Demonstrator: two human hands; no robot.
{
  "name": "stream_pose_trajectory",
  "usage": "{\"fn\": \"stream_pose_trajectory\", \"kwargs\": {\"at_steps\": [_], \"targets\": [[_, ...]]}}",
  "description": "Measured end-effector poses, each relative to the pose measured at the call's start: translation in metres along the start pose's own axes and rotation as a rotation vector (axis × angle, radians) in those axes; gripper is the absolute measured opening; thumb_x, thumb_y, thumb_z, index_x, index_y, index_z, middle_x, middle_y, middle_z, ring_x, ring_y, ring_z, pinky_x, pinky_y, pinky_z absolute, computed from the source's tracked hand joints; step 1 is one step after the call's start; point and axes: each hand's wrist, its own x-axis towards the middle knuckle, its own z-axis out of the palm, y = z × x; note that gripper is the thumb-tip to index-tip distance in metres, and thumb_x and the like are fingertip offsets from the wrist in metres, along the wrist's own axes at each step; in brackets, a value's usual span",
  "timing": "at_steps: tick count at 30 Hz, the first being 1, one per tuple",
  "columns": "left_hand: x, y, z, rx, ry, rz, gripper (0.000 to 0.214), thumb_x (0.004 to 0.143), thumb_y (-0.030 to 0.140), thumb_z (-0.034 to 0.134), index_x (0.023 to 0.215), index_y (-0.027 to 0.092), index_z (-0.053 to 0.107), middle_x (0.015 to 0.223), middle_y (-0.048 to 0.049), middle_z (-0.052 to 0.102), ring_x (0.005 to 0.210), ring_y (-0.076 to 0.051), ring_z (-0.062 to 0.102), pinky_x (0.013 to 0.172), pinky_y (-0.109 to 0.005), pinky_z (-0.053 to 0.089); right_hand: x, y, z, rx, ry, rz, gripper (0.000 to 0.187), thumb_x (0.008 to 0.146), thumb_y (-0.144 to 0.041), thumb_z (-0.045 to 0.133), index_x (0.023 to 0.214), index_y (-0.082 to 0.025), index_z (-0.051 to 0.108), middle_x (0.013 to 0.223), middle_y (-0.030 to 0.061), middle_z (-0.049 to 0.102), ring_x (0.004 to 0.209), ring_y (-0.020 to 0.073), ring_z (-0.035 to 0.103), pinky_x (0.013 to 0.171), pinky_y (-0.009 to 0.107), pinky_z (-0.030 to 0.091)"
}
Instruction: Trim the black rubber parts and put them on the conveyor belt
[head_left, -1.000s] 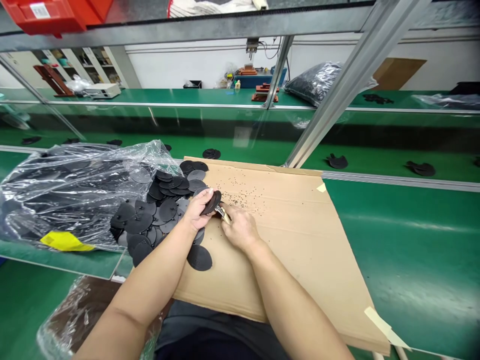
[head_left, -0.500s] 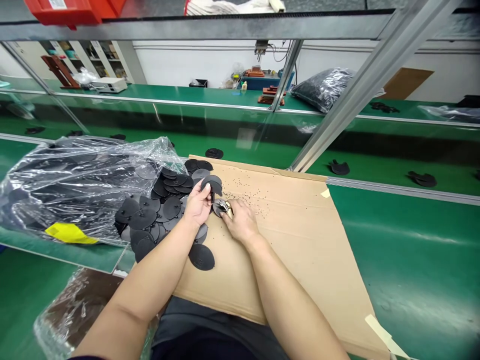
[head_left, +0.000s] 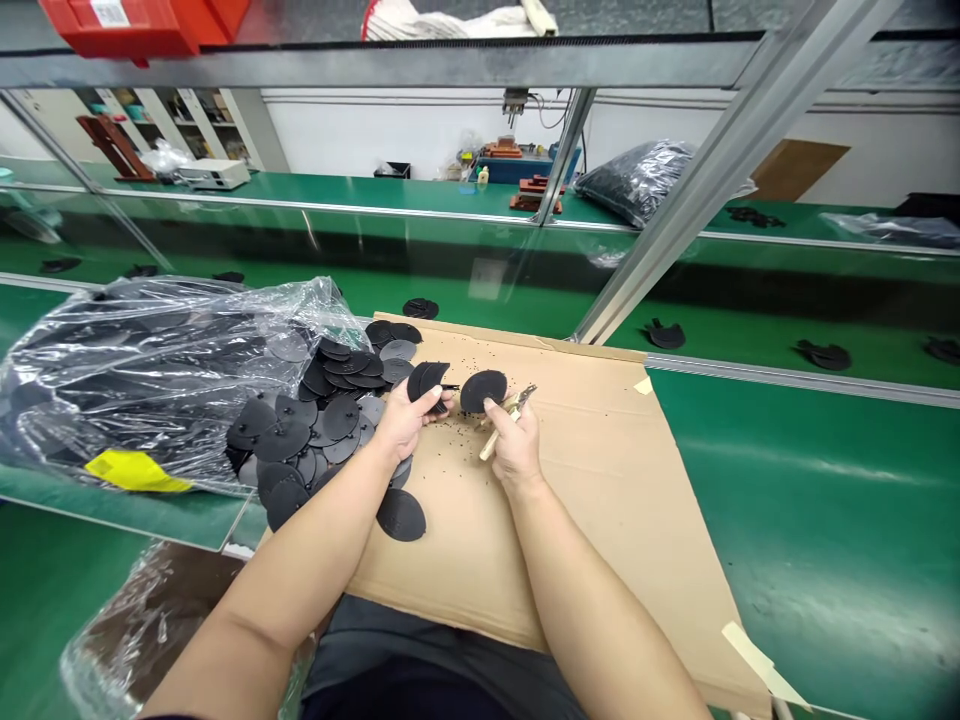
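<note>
My left hand (head_left: 403, 423) is closed on a small stack of black round discs (head_left: 428, 381) at the edge of a heap of like discs (head_left: 326, 415). My right hand (head_left: 514, 440) pinches a single black disc (head_left: 483, 389) between thumb and finger and also grips small metal cutters with pale handles (head_left: 506, 418). Both hands hover over a sheet of brown cardboard (head_left: 570, 470) speckled with tiny black bits. One loose disc (head_left: 400, 514) lies on the cardboard beside my left forearm.
A clear plastic bag (head_left: 142, 370) full of black discs spills out at the left, with a yellow tag (head_left: 131, 470). A green conveyor (head_left: 787, 320) behind carries several black parts. A slanted metal post (head_left: 675, 200) rises at the cardboard's far edge.
My right hand has pulled one disc away from the stack and moved right, with the cutters now sticking out. My left hand stays by the heap with the other discs.
</note>
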Motion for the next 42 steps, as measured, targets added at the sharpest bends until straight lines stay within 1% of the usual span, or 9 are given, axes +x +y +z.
{"fn": "stream_pose_trajectory", "kwargs": {"at_steps": [4, 7, 9, 14, 17, 22, 26, 36, 42], "targets": [[-0.003, -0.003, 0.003, 0.015, -0.085, 0.002, 0.044, 0.059, 0.028, 0.083, 0.095, 0.015, 0.06, 0.083, -0.0036, 0.068, 0.071, -0.015, 0.064, 0.068, -0.029, 0.051, -0.004, 0.0, 0.005, 0.102, -0.052, 0.048, 0.029, 0.068, -0.033, 0.068, 0.088, -0.019, 0.053, 0.083, 0.0005, 0.062, 0.073, 0.0142, 0.061, 0.072, 0.031, 0.051], [-0.002, -0.005, 0.003, 0.003, -0.078, 0.055, 0.049, 0.055, 0.021, 0.084, 0.098, 0.015, 0.061, 0.093, -0.0043, 0.068, 0.08, -0.015, 0.064, 0.077, -0.03, 0.051, -0.009, 0.004, 0.006, -0.004, -0.112, 0.0, 0.026, 0.071, -0.034, 0.068, 0.087, -0.019, 0.054, 0.078, -0.0004, 0.06, 0.072, 0.0135, 0.059, 0.075, 0.031, 0.051], [-0.001, -0.005, 0.002, 0.008, -0.047, 0.079, 0.047, 0.055, 0.02, 0.084, 0.096, 0.015, 0.062, 0.095, -0.0048, 0.069, 0.082, -0.016, 0.064, 0.077, -0.03, 0.052, -0.01, 0.006, 0.006, -0.112, -0.126, -0.065, 0.025, 0.075, -0.036, 0.066, 0.089, -0.018, 0.055, 0.079, 0.0003, 0.059, 0.071, 0.0135, 0.058, 0.074, 0.03, 0.051], [-0.001, -0.005, -0.002, 0.102, -0.05, 0.024, 0.041, 0.055, 0.023, 0.084, 0.09, 0.014, 0.063, 0.076, -0.0024, 0.067, 0.06, -0.013, 0.06, 0.057, -0.028, 0.051, -0.007, -0.004, -0.004, -0.432, -0.027, -0.356, 0.04, 0.082, -0.036, 0.058, 0.116, -0.017, 0.052, 0.1, 0.0083, 0.058, 0.083, 0.017, 0.058, 0.082, 0.034, 0.05], [-0.001, -0.008, -0.002, 0.104, -0.086, 0.039, 0.042, 0.054, 0.021, 0.084, 0.09, 0.013, 0.064, 0.082, -0.004, 0.069, 0.068, -0.015, 0.063, 0.065, -0.029, 0.053, -0.005, -0.01, -0.008, -0.618, -0.112, -0.482, 0.033, 0.082, -0.032, 0.056, 0.112, -0.018, 0.056, 0.103, 0.0103, 0.061, 0.095, 0.0217, 0.058, 0.091, 0.039, 0.046], [0.002, -0.006, 0.001, -0.027, 0.05, 0.113, 0.047, 0.054, 0.018, 0.084, 0.097, 0.015, 0.065, 0.094, -0.0042, 0.069, 0.085, -0.016, 0.064, 0.082, -0.032, 0.051, -0.004, -0.006, -0.01, -0.654, -0.212, -0.285, 0.015, 0.078, -0.032, 0.057, 0.086, -0.019, 0.058, 0.076, 0.0023, 0.063, 0.069, 0.0167, 0.059, 0.071, 0.031, 0.049], [0.005, -0.002, 0.002, -0.112, 0.136, 0.125, 0.048, 0.053, 0.02, 0.084, 0.096, 0.016, 0.064, 0.091, -0.0026, 0.069, 0.083, -0.014, 0.064, 0.083, -0.031, 0.051, -0.006, -0.005, -0.009, -0.668, -0.328, -0.251, 0.02, 0.076, -0.029, 0.056, 0.093, -0.019, 0.061, 0.073, 0.0, 0.062, 0.066, 0.0156, 0.057, 0.068, 0.028, 0.048], [0.002, -0.009, -0.002, -0.003, 0.007, 0.164, 0.041, 0.061, 0.022, 0.082, 0.098, 0.016, 0.064, 0.098, -0.0039, 0.068, 0.09, -0.015, 0.063, 0.089, -0.031, 0.048, -0.011, -0.01, -0.006, -0.697, -0.395, -0.257, 0.014, 0.079, -0.033, 0.056, 0.083, -0.02, 0.06, 0.069, -0.0008, 0.06, 0.062, 0.0144, 0.054, 0.063, 0.027, 0.045], [0.002, -0.01, -0.003, 0.014, -0.073, 0.121, 0.049, 0.058, 0.021, 0.083, 0.103, 0.016, 0.064, 0.104, -0.0062, 0.068, 0.096, -0.018, 0.063, 0.09, -0.035, 0.048, -0.007, -0.005, -0.007, -0.467, -0.199, -0.159, 0.017, 0.078, -0.036, 0.058, 0.083, -0.019, 0.058, 0.067, -0.0023, 0.058, 0.057, 0.0117, 0.051, 0.059, 0.025, 0.043]]}}
